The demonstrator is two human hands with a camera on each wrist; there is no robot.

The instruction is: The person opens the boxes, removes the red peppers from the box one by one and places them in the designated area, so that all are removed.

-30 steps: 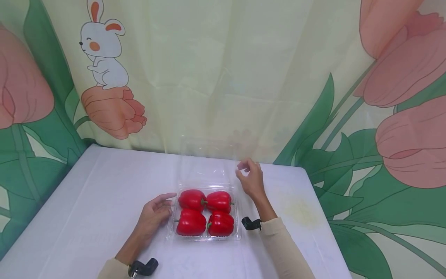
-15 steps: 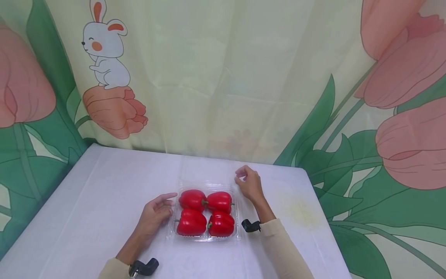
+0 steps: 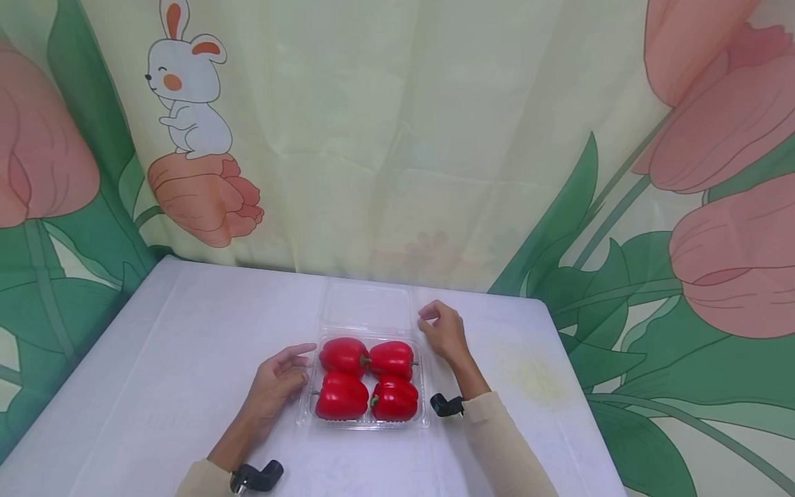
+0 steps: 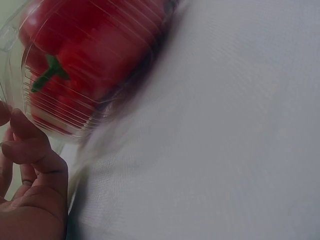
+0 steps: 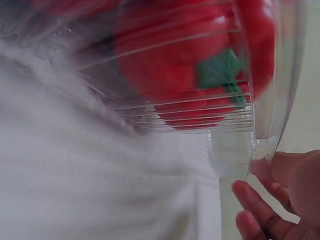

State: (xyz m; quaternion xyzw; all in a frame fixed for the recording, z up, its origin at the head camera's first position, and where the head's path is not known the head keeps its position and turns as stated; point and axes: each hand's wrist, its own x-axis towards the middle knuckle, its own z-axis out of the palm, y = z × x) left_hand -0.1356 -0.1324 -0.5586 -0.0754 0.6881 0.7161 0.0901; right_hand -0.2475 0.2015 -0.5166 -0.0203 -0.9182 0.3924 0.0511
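White tabletop (image 3: 168, 366) borders the tray edges (image 3: 366, 426), left grip (image 3: 277, 377) and right grip (image 3: 445, 333) loosely parted.

A white cloth (image 3: 186, 345) spreads below and around the left hand (image 3: 276, 376) and the right hand (image 3: 444, 330), with a pale yellowish stain (image 3: 537, 376) to the right of the right hand and somewhat nearer the person. Beyond both hands hangs a cream curtain (image 3: 348, 103), lightly creased. On it, far ahead and left of the left hand, a white rabbit (image 3: 192, 76) with orange inner ears sits on a drooping orange bloom (image 3: 205, 200). Well left of the left hand are a pink tulip (image 3: 46, 138) and green leaves (image 3: 68, 324). Well right of the right hand are larger pink tulips (image 3: 720, 103) above more leaves (image 3: 702, 373). A faint flower print (image 3: 431, 248) shows just beyond the right hand.
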